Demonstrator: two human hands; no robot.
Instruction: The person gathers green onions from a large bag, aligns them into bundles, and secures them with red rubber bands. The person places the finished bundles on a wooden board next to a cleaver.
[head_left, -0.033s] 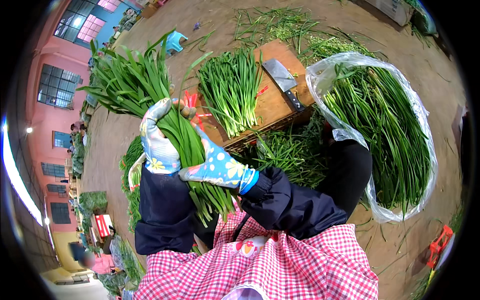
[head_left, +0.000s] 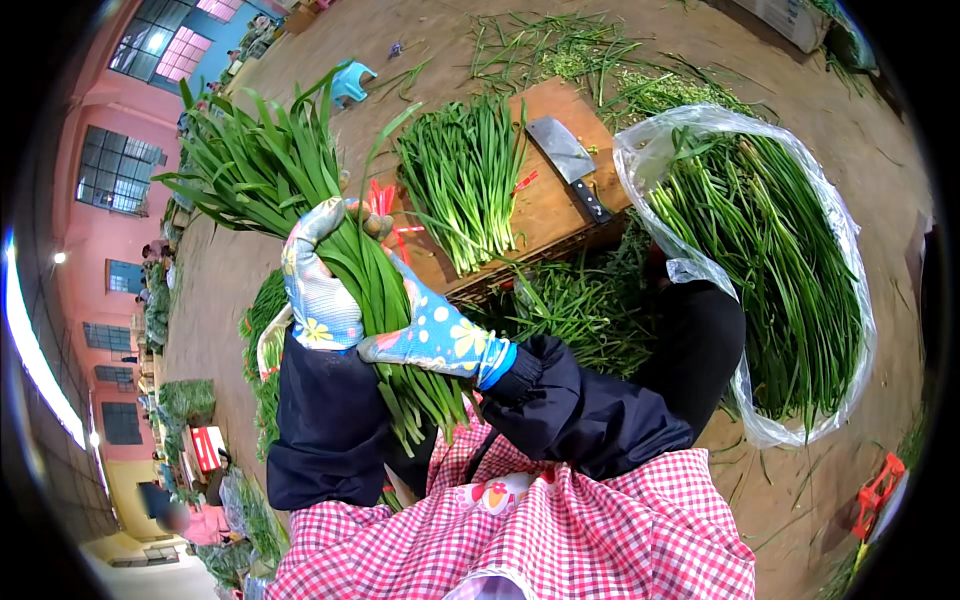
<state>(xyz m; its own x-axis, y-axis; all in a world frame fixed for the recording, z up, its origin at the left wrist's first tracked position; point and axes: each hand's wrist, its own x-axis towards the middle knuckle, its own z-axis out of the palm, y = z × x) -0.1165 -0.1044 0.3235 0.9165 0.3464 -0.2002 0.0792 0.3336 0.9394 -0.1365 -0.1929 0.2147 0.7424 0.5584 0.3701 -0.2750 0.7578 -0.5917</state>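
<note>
A bunch of garlic chives (head_left: 362,270) lies slantwise across my gloved hands, with its leaves spreading to the far left and its cut ends toward my lap. My left hand (head_left: 322,275), in a patterned glove, is wrapped round it from the left. From the right, my right hand (head_left: 435,330) is closed round the same bunch lower down, its thumb across the leaves. Just beyond, another bunch of chives (head_left: 465,180) lies on a wooden board (head_left: 545,240), with red ties (head_left: 380,198) at its left side. A cleaver (head_left: 562,152) with a black handle rests beside that bunch.
At the right stands an open clear plastic bag (head_left: 858,290) full of long green stalks. Loose greens (head_left: 580,310) lie under the board's near edge, and trimmings (head_left: 560,55) litter the floor beyond it. A blue stool (head_left: 350,83) stands at the far left.
</note>
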